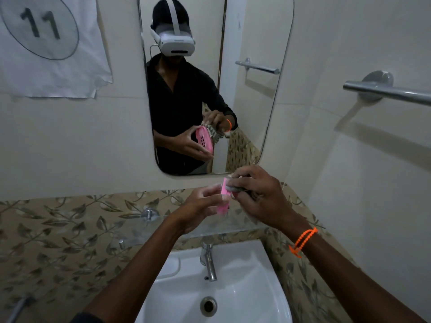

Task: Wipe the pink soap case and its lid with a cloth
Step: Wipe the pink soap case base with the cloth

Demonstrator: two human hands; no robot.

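My left hand (200,206) holds a pink soap case part (224,201) on edge above the glass shelf. The wall mirror's reflection shows drain slots in its face. My right hand (258,194) presses a grey patterned cloth (233,188) against the upper right side of the pink piece. Most of the cloth is hidden under my fingers. I cannot tell whether the pink piece is the base or the lid, and no second pink piece is in view.
A glass shelf (163,231) runs under my hands, above the white sink (245,287) and its chrome tap (208,262). The mirror (251,113) hangs straight ahead. A chrome towel bar (384,90) sticks out at the right. A paper marked 11 (46,43) hangs at the upper left.
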